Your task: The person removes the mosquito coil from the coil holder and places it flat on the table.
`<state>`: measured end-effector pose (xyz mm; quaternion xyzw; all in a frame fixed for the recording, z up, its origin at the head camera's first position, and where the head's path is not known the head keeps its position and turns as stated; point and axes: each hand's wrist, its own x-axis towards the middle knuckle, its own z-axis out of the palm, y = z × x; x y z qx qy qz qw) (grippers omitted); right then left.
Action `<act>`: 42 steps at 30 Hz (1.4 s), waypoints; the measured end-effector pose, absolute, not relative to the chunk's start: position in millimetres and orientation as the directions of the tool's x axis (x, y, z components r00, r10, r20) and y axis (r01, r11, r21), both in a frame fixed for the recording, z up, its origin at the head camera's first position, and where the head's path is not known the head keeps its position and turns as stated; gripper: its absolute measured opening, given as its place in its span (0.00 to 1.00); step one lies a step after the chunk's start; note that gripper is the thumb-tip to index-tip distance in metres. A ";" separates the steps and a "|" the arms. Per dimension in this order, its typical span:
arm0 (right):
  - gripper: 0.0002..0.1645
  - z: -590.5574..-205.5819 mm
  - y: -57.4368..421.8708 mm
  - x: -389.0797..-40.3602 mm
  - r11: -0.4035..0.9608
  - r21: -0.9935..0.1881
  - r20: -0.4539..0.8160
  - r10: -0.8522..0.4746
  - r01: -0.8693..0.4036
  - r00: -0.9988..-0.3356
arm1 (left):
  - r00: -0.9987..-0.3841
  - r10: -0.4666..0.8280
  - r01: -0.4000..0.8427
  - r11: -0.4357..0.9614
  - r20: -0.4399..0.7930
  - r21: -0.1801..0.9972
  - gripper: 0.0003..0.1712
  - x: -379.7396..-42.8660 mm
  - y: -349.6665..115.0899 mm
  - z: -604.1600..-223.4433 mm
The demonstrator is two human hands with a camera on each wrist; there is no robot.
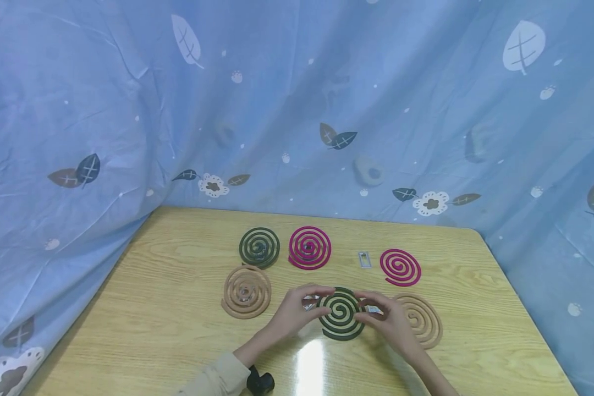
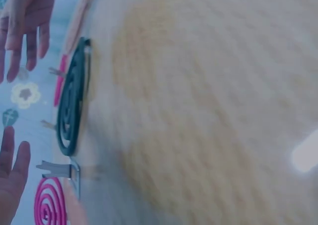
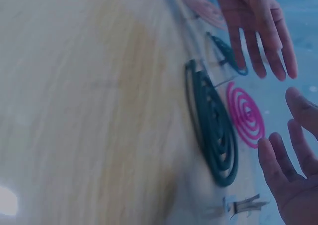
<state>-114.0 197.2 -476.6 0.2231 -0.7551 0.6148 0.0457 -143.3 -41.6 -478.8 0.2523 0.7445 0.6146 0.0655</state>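
A dark green spiral coil (image 1: 339, 312) is between my two hands over the wooden table. My left hand (image 1: 297, 309) is at its left edge and my right hand (image 1: 390, 319) at its right edge, fingers extended. In both wrist views the fingers of the left hand (image 2: 12, 180) and right hand (image 3: 293, 180) look spread and apart from the coil (image 3: 214, 130). Small metal stands (image 1: 309, 301) (image 1: 374, 309) show partly beneath the hands. A tan coil (image 1: 428, 341) lies just beyond the right hand, partly covered by it.
Behind are a green coil (image 1: 247, 234), a magenta coil (image 1: 309, 230), a bare metal stand (image 1: 364, 259) and another magenta coil (image 1: 400, 267). A tan coil (image 1: 227, 291) lies left of the left hand. Some black object (image 1: 261, 383) is near the left sleeve. A blue curtain (image 1: 287, 110) surrounds the table.
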 end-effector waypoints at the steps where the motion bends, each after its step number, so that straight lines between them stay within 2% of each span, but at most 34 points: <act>1: 0.24 -475.4 194.9 -114.4 0.151 -0.909 0.339 -0.273 -0.388 -0.900 | -0.863 0.454 0.303 0.111 0.223 0.947 0.21 -144.6 -40.5 -478.3; 7: 0.24 -468.8 185.6 -122.1 0.187 -0.913 0.314 -0.249 -0.363 -0.916 | -0.859 0.456 0.298 0.078 0.231 0.952 0.23 -146.9 -37.9 -461.4; 13: 0.23 -464.9 182.6 -134.8 0.153 -0.926 0.295 -0.274 -0.345 -0.915 | -0.873 0.437 0.267 0.060 0.215 0.962 0.22 -150.3 -43.0 -435.7; 22: 0.23 -460.2 179.5 -156.6 0.122 -0.945 0.260 -0.279 -0.303 -0.925 | -0.897 0.341 0.298 -0.004 0.281 0.955 0.23 -185.3 -54.8 -452.0; 30: 0.23 -456.5 175.5 -179.3 0.129 -0.947 0.249 -0.278 -0.293 -0.928 | -0.912 0.287 0.311 0.019 0.292 0.950 0.23 -211.0 -60.5 -460.9; 42: 0.23 -456.7 171.5 -204.9 0.219 -0.937 0.186 -0.350 -0.273 -0.918 | -0.943 0.268 0.228 0.079 0.200 0.970 0.24 -237.6 -68.5 -452.9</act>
